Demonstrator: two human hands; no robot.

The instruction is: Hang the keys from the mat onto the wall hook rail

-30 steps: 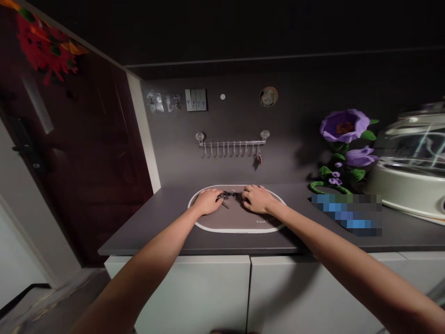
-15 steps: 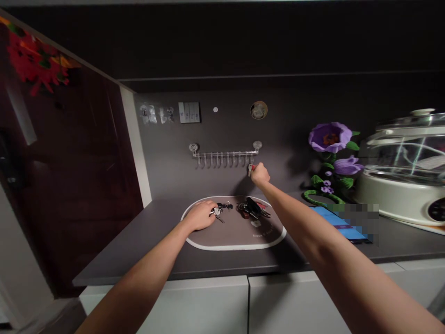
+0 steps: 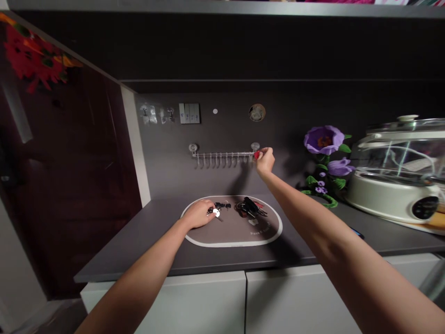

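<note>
right hand (image 3: 264, 161): fingers pinching red-tagged key (image 3: 256, 155) at right end of hook rail (image 3: 222, 154) | left hand (image 3: 199, 214): fingers curled over key bunch (image 3: 216, 212) on oval mat (image 3: 229, 244) | second key bunch (image 3: 250, 207): lying on mat, not hung

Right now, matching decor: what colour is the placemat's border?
White placemat border, clearest in the head view.

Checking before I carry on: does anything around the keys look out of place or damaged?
Nothing looks spilled or damaged. The black-fobbed key bunch lies loose on the oval brown mat, beside the left hand, and the metal hook rail sits level on the wall.
</note>
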